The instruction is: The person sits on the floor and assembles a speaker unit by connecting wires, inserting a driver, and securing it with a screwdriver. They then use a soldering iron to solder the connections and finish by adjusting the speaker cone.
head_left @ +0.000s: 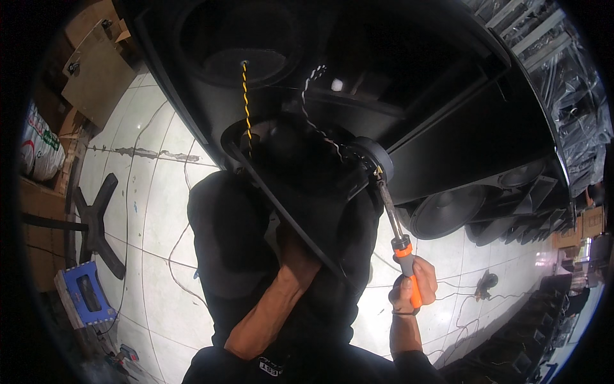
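Observation:
My right hand [412, 285] grips the orange handle of a soldering iron [401, 246]. Its metal shaft points up to the terminals on a round black speaker driver [368, 157] that leans against a large black speaker cabinet [448, 121]. My left hand [297, 246] reaches up under the driver's black frame; its fingers are mostly hidden behind the rim. A yellow-and-black twisted wire [245, 105] and a black-and-white twisted wire [313, 109] hang from the cabinet's round opening down to the driver.
White tiled floor [147, 205] lies below, with thin cables across it. A black chair base [96, 224] and a blue box [83, 296] sit at the left, beside cardboard [96, 70]. More speaker cones [448, 211] and boxes stand at the right.

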Demonstrator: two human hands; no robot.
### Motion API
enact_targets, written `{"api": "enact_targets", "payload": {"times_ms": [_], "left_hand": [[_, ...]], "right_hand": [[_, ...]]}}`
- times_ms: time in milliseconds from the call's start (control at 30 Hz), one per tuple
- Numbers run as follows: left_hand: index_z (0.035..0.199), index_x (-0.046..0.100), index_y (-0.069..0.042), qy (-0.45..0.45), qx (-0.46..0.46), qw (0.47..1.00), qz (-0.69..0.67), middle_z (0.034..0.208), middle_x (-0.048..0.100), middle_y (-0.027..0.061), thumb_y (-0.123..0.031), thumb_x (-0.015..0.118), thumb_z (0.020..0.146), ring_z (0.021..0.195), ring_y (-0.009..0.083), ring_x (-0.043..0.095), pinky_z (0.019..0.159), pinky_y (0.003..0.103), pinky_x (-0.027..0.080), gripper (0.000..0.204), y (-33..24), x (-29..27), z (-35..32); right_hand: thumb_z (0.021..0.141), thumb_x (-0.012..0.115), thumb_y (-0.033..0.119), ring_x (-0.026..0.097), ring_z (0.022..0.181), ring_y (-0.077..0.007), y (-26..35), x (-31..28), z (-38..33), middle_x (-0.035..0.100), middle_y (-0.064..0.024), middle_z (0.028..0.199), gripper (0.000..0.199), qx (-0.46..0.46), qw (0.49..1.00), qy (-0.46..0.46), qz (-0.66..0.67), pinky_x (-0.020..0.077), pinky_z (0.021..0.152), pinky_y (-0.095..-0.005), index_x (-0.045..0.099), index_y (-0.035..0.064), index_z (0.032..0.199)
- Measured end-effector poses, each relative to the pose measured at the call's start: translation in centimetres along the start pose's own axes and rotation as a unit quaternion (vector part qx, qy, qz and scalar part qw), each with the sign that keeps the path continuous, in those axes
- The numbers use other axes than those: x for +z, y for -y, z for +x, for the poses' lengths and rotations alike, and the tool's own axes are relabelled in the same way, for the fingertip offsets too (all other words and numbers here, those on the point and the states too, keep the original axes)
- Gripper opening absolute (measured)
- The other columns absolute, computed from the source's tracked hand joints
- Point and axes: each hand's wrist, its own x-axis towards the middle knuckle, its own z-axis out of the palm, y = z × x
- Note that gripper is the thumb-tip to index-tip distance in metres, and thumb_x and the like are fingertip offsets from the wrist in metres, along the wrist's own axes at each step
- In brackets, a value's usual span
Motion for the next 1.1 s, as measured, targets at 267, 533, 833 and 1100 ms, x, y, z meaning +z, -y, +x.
{"api": "enact_targets", "payload": {"times_ms": [267,533,833,1100], "left_hand": [[0.119,0.055,0.005,0.007,0.005,1.000,-0.010,0.115,0.063,0.0133,-0.009,0.066,0.090,0.103,0.0234,0.062,0.086,0.031,0.052,0.034,0.5,0.1,0.1],[0.119,0.055,0.005,0.013,0.007,1.000,-0.019,0.116,0.063,0.0132,-0.008,0.065,0.091,0.103,0.0232,0.062,0.086,0.031,0.052,0.033,0.9,0.1,0.1],[0.120,0.054,0.005,0.015,0.012,0.999,-0.029,0.117,0.063,0.0132,-0.007,0.064,0.091,0.104,0.0229,0.062,0.087,0.031,0.052,0.032,1.4,0.3,0.2],[0.120,0.054,0.005,0.018,0.019,0.999,-0.030,0.118,0.062,0.0131,-0.006,0.062,0.092,0.104,0.0227,0.062,0.087,0.030,0.052,0.031,1.7,0.3,-0.1]], "right_hand": [[0.095,0.055,0.022,0.067,0.069,-0.0284,0.0,0.1,-0.3,0.065,-0.0255,0.091,0.031,0.016,1.000,-0.011,0.003,0.0574,0.060,-0.0339,0.058,-0.0019,0.115],[0.094,0.055,0.022,0.067,0.069,-0.0284,0.1,0.2,-0.2,0.065,-0.0253,0.091,0.032,0.021,1.000,-0.013,0.009,0.0570,0.061,-0.0341,0.060,-0.0022,0.114],[0.094,0.055,0.022,0.067,0.070,-0.0281,0.1,0.1,-0.3,0.066,-0.0244,0.089,0.032,0.023,1.000,-0.012,0.000,0.0566,0.062,-0.0336,0.060,-0.0023,0.113],[0.094,0.055,0.023,0.068,0.069,-0.0286,-0.1,0.2,-0.3,0.066,-0.0243,0.089,0.032,0.023,1.000,-0.016,0.006,0.0569,0.062,-0.0337,0.059,-0.0022,0.114]]}}
